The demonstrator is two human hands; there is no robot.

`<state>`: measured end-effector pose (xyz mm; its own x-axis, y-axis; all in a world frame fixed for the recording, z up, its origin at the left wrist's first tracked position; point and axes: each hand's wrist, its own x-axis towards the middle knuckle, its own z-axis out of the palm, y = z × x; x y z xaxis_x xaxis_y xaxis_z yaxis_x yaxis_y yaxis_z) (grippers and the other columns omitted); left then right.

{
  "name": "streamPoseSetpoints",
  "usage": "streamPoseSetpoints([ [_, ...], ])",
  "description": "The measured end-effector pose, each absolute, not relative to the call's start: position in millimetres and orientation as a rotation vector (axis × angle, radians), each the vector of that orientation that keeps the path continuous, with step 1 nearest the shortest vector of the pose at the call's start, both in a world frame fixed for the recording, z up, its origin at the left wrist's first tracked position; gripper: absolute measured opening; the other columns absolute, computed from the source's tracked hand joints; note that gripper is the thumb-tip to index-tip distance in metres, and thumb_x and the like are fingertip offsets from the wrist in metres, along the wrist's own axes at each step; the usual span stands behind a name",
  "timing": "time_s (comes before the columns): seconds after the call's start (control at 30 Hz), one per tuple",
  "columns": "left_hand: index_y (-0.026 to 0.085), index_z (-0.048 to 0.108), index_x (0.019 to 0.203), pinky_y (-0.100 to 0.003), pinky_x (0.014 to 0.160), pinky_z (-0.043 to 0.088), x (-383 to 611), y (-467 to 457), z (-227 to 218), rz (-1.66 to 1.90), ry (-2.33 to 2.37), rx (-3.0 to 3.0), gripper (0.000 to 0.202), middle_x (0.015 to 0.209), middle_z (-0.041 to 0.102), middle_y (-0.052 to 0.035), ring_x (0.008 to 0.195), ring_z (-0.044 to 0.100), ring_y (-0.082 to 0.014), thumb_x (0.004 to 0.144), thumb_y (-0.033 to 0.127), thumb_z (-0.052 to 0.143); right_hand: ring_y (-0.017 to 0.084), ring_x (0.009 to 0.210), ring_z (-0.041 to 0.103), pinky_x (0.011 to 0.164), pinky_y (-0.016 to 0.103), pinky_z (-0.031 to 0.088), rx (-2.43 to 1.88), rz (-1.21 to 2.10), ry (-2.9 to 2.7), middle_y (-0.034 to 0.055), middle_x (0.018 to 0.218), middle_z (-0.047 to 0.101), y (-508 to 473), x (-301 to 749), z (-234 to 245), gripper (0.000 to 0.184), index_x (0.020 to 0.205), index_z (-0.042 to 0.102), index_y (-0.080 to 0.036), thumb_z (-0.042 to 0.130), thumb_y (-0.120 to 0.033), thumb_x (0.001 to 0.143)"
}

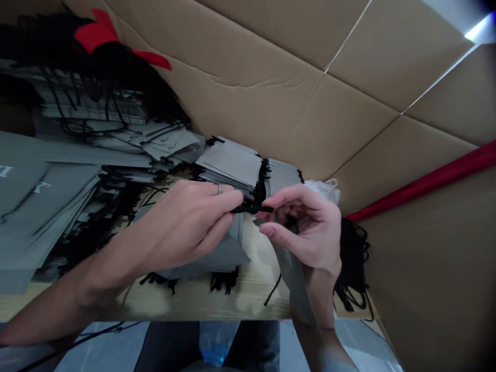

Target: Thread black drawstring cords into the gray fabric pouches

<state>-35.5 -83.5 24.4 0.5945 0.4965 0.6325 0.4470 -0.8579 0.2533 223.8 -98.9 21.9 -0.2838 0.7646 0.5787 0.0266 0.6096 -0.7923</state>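
Two hands are shown meeting over the middle of a pale wooden surface point(248, 297). The left hand point(186, 225), a ring worn on one finger, is reached in from the near left; its fingers point(227, 199) are closed in a pinch on the left end of a short black cord point(250, 209). The right hand point(313, 227) is raised from the near right, and its thumb and forefinger are closed on the right end of the same cord, while the remaining fingers point(277, 235) are curled loosely inward. The cord is thus held level between the two hands, above the surface and just near of a stack of grey bags point(236, 165).

A single grey bag point(296, 279) is seen hanging down below the right hand; whether it is gripped or only resting against the palm cannot be told. A second flat grey bag point(217, 258) is laid on the surface beneath the left hand, with black cord ends showing at its near edge. Further piles of grey bags point(46, 206) are spread over the left of the surface. A tangle of loose black cords point(354, 258) is placed just right of the right wrist. Brown cardboard panels point(271, 77) are stood along the far and right sides, crossed at the right by a red strip point(426, 181).
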Motion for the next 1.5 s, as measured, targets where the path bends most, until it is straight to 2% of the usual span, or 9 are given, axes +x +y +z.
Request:
streamPoseSetpoints([
  [0.23,0.026,0.039,0.089,-0.04,0.061,0.026,-37,-81,15,1.232,0.805,2.772,0.025,0.072,0.043,0.0026,0.062,0.04,-0.0184,0.109,0.014,0.047,0.013,0.067,0.073,0.056,0.026,0.052,-0.768,0.704,-1.695,-0.0019,0.088,0.086,-103,222,23,0.03,0.109,0.092,-0.028,0.108,-0.017,0.086],
  [0.47,0.026,0.042,0.092,-0.042,0.062,0.024,-33,-80,6,1.202,0.795,2.761,0.021,0.074,0.047,0.0007,0.064,0.041,-0.0206,0.11,0.018,0.049,0.014,0.061,0.065,0.052,0.028,0.049,-0.835,0.618,-1.768,-0.0006,0.08,0.082,-101,225,15,0.005,0.102,0.09,-0.025,0.095,-0.026,0.103],
  [0.63,0.025,0.035,0.086,-0.038,0.061,0.027,-37,-85,24,1.057,0.737,2.699,0.03,0.072,0.046,0.0025,0.061,0.04,-0.0174,0.112,0.014,0.044,0.015,0.062,0.068,0.052,0.027,0.053,-0.74,0.76,-1.684,-0.0001,0.073,0.08,-99,225,12,0.015,0.094,0.085,-0.024,0.097,-0.03,0.102],
  [0.87,0.023,0.038,0.079,-0.03,0.056,0.031,-42,-89,42,1.08,0.539,2.684,0.032,0.066,0.043,0.0051,0.056,0.039,-0.0122,0.105,0.006,0.041,0.014,0.063,0.073,0.056,0.023,0.058,-0.625,1.039,-1.616,-0.001,0.072,0.079,-98,221,17,0.02,0.09,0.082,-0.023,0.095,-0.03,0.104],
  [0.97,0.024,0.038,0.078,-0.031,0.056,0.031,-39,-88,39,1.068,0.625,2.691,0.034,0.066,0.043,0.0055,0.057,0.04,-0.0116,0.108,0.007,0.041,0.013,0.067,0.075,0.054,0.021,0.056,-0.652,1.004,-1.704,-0.0007,0.082,0.082,-98,218,18,0.021,0.104,0.086,-0.024,0.104,-0.031,0.096],
  [1.07,0.023,0.048,0.083,-0.031,0.059,0.034,-37,-89,34,1.025,0.673,2.665,0.032,0.07,0.051,0.0052,0.06,0.047,-0.012,0.111,0.009,0.042,0.015,0.077,0.078,0.055,0.023,0.058,-0.609,0.863,-1.769,0.0019,0.107,0.088,-97,213,14,0.052,0.125,0.087,-0.028,0.114,-0.035,0.081],
  [1.13,0.022,0.055,0.087,-0.032,0.062,0.037,-35,-89,30,0.989,0.66,2.641,0.03,0.073,0.057,0.0049,0.063,0.052,-0.0125,0.113,0.01,0.043,0.015,0.079,0.077,0.058,0.025,0.059,-0.576,0.738,-1.816,0.002,0.113,0.089,-97,210,10,0.046,0.124,0.087,-0.029,0.112,-0.03,0.084],
  [1.3,0.022,0.043,0.081,-0.033,0.059,0.032,-33,-88,30,0.972,0.615,2.619,0.033,0.068,0.046,0.0064,0.058,0.042,-0.0109,0.112,0.01,0.042,0.017,0.073,0.074,0.059,0.031,0.056,-0.538,0.648,-1.831,-0.0004,0.086,0.085,-94,210,4,0.015,0.105,0.089,-0.028,0.097,-0.019,0.096],
  [1.5,0.023,0.035,0.079,-0.03,0.058,0.034,-31,-83,38,0.953,0.374,2.514,0.034,0.063,0.044,0.0071,0.054,0.04,-0.0097,0.108,0.005,0.039,0.013,0.056,0.066,0.051,0.029,0.049,-0.353,0.841,-1.708,-0.0027,0.078,0.084,-87,207,5,0.022,0.095,0.091,-0.028,0.108,-0.019,0.085],
])
